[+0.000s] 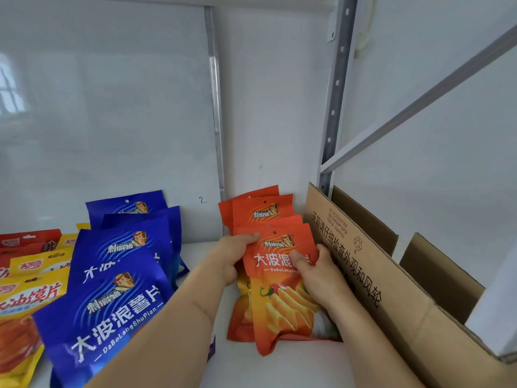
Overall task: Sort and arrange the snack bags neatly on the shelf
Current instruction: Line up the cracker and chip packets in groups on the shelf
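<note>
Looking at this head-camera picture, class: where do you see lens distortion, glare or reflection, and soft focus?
Head view: wide-angle bending bows the metal upright and whiteboard frame strip; a faint window reflection sits on the whiteboard at far left; lighting is even, shadows weak; the front orange chip bag reads fairly sharp, the edges softer.

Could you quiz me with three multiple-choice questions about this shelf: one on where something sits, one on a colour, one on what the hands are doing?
1. Where is the cardboard box?
A. right of the orange bags
B. left of the blue bags
C. on top of the yellow bags

2. What colour are the bags being handled?
A. blue
B. orange
C. yellow

3. What are the hands doing?
A. resting idle
B. only one touches a bag
C. both hold the orange bags

Answers: 1 A, it adjoins the orange row. 2 B, orange packs. 3 C, left hand and right hand grip the sides.
</note>
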Motion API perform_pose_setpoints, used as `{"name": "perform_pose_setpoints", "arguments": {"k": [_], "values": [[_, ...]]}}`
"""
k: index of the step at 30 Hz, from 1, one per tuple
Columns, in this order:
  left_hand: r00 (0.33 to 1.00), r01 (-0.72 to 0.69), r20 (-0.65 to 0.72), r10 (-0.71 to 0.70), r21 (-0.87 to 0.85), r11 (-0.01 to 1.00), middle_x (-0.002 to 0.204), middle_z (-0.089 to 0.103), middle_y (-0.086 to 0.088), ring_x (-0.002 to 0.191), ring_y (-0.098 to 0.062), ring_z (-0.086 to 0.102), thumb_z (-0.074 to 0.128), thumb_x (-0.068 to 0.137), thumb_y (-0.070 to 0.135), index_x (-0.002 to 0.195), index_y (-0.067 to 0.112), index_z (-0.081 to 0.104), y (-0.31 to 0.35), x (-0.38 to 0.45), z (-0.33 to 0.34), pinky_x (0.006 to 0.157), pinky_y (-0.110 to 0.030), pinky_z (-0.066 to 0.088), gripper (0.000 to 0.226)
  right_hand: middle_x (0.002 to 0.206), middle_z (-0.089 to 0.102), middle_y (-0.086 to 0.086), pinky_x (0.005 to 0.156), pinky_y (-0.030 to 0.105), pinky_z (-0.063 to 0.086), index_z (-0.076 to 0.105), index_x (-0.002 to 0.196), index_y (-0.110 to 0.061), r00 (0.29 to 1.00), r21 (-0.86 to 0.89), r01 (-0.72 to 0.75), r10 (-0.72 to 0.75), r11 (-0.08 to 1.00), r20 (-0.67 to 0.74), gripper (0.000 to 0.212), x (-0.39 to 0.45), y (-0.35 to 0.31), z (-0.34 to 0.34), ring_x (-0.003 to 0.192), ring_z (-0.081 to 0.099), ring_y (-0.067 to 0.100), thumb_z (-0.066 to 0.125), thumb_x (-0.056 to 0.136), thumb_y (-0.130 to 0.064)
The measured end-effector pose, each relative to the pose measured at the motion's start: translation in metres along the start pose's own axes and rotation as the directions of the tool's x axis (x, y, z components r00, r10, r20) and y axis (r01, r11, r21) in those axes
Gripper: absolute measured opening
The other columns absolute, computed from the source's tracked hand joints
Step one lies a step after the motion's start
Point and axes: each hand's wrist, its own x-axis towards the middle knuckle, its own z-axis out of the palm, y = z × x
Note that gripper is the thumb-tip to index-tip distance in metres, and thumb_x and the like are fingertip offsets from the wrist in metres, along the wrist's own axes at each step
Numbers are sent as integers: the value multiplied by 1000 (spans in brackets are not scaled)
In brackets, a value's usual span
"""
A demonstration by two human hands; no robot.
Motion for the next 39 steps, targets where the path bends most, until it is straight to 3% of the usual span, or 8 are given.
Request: {"name": "perform_pose_setpoints", "arguments": {"k": [6,13,18,23,29,33,36,39], "values": [[996,-68,-58,64,-68,995,111,71,-16,89,-34,73,65,95,10,134,19,50,-13,11,5,72,-46,61,43,93,52,-19,66,16,39,45,136,-22,999,37,28,-27,999,-24,58,-8,2,3,75,50,-3,67,89,-46],[965,-209,-142,219,83,974,126,64,-13,104,-33,67,55,101,19,142,17,43,-24,15,20,93,-49,56,43,106,50,-7,81,22,37,41,145,-16,999,45,20,-18,999,-48,70,-9,-2,3,86,47,6,70,87,-43],[981,-150,-113,161,100,984,129,63,-13,107,-35,66,58,99,25,142,19,41,-15,16,18,94,-52,55,47,125,58,0,86,22,36,39,146,-16,998,-12,30,-31,999,-51,72,-9,-7,2,95,48,8,70,87,-45],[983,-140,-112,147,63,988,117,69,-12,93,-32,72,63,97,31,141,19,43,-8,19,11,84,-51,60,49,142,53,2,100,30,42,34,150,-20,995,-112,48,-57,993,-83,83,-7,-8,-2,123,55,21,71,83,-53],[987,-110,-111,118,79,991,113,70,-13,90,-32,73,64,92,42,138,19,43,-5,-9,9,83,-52,60,55,145,49,0,103,41,47,32,150,-25,989,-138,84,-100,987,-114,90,-26,-1,-6,124,55,18,69,78,-63],[980,-141,-130,151,80,987,106,73,-11,81,-29,76,67,86,49,127,18,51,-16,-29,13,72,-45,63,54,157,33,2,116,39,32,29,153,-19,971,-232,130,-171,964,-166,89,-49,8,-7,142,36,19,63,84,-62],[951,-163,-236,197,158,974,114,68,-9,88,-28,74,64,58,78,127,19,46,-40,-7,13,75,-45,62,93,155,34,3,115,39,31,32,151,-19,958,-299,144,-209,943,-196,82,-68,15,-6,142,34,21,59,87,-61],[936,-135,-297,186,186,973,120,63,-11,101,-32,69,58,46,80,125,23,35,-54,-7,13,86,-49,58,100,152,37,4,113,44,33,35,148,-24,957,-406,164,-245,899,-157,81,-83,27,2,138,37,26,53,83,-69]]}}
